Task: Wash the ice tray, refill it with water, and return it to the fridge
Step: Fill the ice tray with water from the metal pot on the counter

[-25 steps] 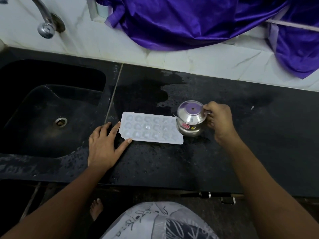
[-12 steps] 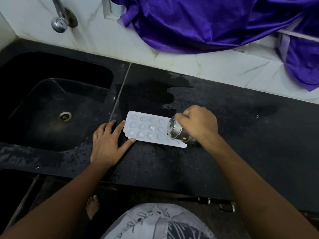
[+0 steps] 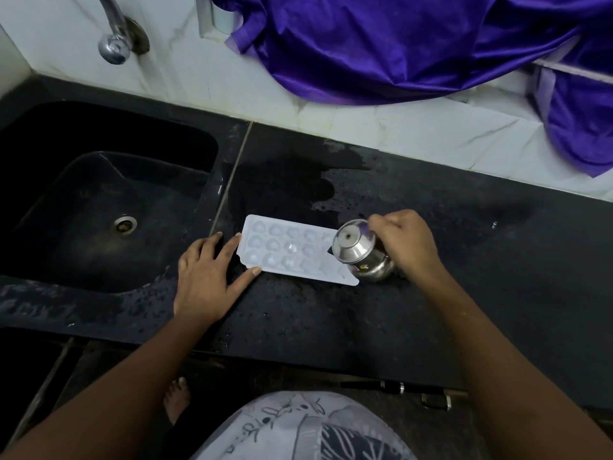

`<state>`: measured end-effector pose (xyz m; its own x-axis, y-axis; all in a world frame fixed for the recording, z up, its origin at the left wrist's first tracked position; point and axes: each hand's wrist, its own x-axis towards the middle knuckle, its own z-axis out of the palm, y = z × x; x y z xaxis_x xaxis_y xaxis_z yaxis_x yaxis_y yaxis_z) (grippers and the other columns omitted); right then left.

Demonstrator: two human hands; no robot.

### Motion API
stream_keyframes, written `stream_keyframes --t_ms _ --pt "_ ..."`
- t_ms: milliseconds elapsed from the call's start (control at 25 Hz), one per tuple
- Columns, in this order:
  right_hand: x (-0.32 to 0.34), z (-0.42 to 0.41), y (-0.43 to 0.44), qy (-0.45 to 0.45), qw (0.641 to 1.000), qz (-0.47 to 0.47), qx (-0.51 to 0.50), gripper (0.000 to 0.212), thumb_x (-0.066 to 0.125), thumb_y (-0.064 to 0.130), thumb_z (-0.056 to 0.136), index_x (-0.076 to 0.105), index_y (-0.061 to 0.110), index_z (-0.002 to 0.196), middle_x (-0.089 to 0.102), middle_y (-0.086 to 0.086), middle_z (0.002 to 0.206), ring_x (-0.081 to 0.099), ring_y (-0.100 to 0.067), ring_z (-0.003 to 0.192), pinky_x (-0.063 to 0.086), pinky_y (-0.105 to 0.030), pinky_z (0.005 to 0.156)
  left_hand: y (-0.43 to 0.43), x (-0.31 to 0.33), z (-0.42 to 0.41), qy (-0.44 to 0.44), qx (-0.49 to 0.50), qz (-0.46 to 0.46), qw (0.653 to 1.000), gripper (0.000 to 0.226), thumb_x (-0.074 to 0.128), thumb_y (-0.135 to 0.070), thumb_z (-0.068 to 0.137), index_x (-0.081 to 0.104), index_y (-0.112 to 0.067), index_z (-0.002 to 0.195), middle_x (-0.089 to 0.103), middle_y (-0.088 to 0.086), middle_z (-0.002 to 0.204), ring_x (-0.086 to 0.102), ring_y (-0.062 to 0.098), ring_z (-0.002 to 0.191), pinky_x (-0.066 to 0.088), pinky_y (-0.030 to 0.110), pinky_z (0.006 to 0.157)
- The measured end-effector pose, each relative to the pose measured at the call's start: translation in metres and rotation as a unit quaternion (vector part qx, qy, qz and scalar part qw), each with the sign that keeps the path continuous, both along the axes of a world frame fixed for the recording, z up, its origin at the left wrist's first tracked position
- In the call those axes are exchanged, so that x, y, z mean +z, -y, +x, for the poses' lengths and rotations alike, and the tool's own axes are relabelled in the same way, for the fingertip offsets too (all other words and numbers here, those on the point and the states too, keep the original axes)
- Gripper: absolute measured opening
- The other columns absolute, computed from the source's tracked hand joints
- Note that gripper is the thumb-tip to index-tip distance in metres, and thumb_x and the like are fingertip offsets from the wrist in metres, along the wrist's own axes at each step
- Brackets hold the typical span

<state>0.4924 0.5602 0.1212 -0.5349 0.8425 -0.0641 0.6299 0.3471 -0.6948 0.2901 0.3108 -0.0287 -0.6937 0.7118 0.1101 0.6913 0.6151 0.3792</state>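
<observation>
A white ice tray [image 3: 285, 250] with heart-shaped cells lies flat on the wet black counter [image 3: 431, 293], just right of the sink. My left hand [image 3: 209, 277] rests flat on the counter, its straight fingers and thumb touching the tray's left end. My right hand [image 3: 408, 244] grips a small steel pot [image 3: 360, 254], tipped on its side with its mouth facing left over the tray's right end. That end of the tray is partly hidden by the pot.
A black sink [image 3: 99, 210] with a drain [image 3: 125, 224] is on the left, under a steel tap [image 3: 114, 44]. Purple cloth [image 3: 381, 44] hangs over the white tiled wall behind. A cabinet handle [image 3: 398, 388] shows below the counter edge.
My right hand has tilted the steel pot from upright beside the tray to lying over the tray's right end. My left hand has stayed at the tray's left end.
</observation>
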Motion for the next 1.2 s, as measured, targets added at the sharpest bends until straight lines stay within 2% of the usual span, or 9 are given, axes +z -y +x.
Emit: stream_keyframes --t_ms 120,200,280,360,560,720,840,960,1200 --pt "0.000 0.014 -0.008 -0.160 0.973 -0.158 -0.060 0.035 0.061 0.018 0.087 0.045 0.012 0.056 0.035 -0.004 0.052 0.033 -0.019 0.051 0.027 -0.032 0.054 0.000 0.001 0.000 0.002 0.001 0.000 1.000 0.084 0.034 -0.083 0.092 0.043 -0.033 0.158 0.044 0.011 0.161 0.033 0.036 0.148 0.030 0.058 0.119" --pt "0.003 0.019 -0.008 -0.219 0.945 -0.223 -0.093 0.038 0.058 0.016 0.089 0.041 0.017 0.055 0.029 0.002 0.049 0.024 -0.013 0.044 0.018 -0.028 0.049 0.000 0.001 0.001 0.001 0.000 0.000 1.000 0.083 0.034 -0.083 0.092 0.043 -0.033 0.159 0.044 0.011 0.161 0.033 0.036 0.148 0.030 0.059 0.119" --pt "0.008 0.016 -0.007 -0.269 0.922 -0.260 -0.098 0.039 0.058 0.023 0.083 0.041 0.024 0.048 0.027 0.007 0.046 0.019 -0.009 0.042 0.014 -0.025 0.046 0.000 0.000 0.001 0.000 0.000 0.000 1.000 0.083 0.035 -0.083 0.092 0.042 -0.033 0.158 0.044 0.011 0.160 0.033 0.036 0.148 0.030 0.059 0.118" --pt "0.015 0.009 -0.006 -0.282 0.919 -0.262 -0.089 0.037 0.058 0.025 0.079 0.042 0.026 0.046 0.028 0.007 0.046 0.019 -0.009 0.043 0.015 -0.024 0.044 0.000 0.000 0.000 -0.001 0.000 -0.001 1.000 0.083 0.036 -0.082 0.092 0.042 -0.033 0.158 0.044 0.011 0.160 0.033 0.036 0.148 0.030 0.059 0.118" --pt "0.019 -0.016 0.000 -0.182 0.975 -0.127 -0.017 0.034 0.061 0.014 0.089 0.051 0.000 0.059 0.040 -0.004 0.053 0.037 -0.016 0.050 0.030 -0.027 0.051 0.000 -0.001 0.000 -0.001 -0.001 0.000 1.000 0.083 0.035 -0.083 0.092 0.043 -0.034 0.158 0.044 0.011 0.160 0.033 0.036 0.148 0.030 0.058 0.119" --pt "0.014 -0.034 0.011 -0.043 0.998 -0.006 0.050 0.049 0.064 0.027 0.088 0.042 0.019 0.045 0.037 0.006 0.043 0.035 -0.010 0.041 0.033 -0.030 0.052 -0.001 -0.003 -0.001 -0.005 0.001 0.001 1.000 0.082 0.036 -0.083 0.093 0.042 -0.034 0.158 0.044 0.010 0.161 0.032 0.035 0.148 0.030 0.057 0.119" --pt "0.011 -0.047 0.020 0.056 0.989 0.102 0.086 0.049 0.062 0.035 0.087 0.043 0.015 0.046 0.038 0.004 0.043 0.036 -0.013 0.042 0.033 -0.030 0.051 0.000 -0.003 0.000 -0.003 0.002 0.004 1.000 0.083 0.035 -0.084 0.093 0.043 -0.033 0.159 0.044 0.010 0.160 0.033 0.035 0.148 0.030 0.057 0.119" --pt "0.010 -0.055 0.028 0.122 0.971 0.167 0.121 0.050 0.060 0.039 0.089 0.046 0.012 0.049 0.041 0.000 0.042 0.042 -0.017 0.041 0.030 -0.028 0.050 0.000 -0.002 0.000 -0.004 0.003 0.004 1.000 0.083 0.035 -0.084 0.093 0.043 -0.033 0.159 0.045 0.010 0.160 0.033 0.034 0.148 0.031 0.056 0.119" --pt "0.013 -0.062 0.032 0.158 0.950 0.221 0.152 0.049 0.058 0.038 0.090 0.047 0.014 0.049 0.041 0.000 0.042 0.041 -0.016 0.040 0.026 -0.027 0.050 0.000 -0.004 0.000 -0.009 0.003 0.006 1.000 0.082 0.037 -0.083 0.094 0.044 -0.033 0.158 0.045 0.010 0.159 0.034 0.034 0.147 0.032 0.056 0.118"
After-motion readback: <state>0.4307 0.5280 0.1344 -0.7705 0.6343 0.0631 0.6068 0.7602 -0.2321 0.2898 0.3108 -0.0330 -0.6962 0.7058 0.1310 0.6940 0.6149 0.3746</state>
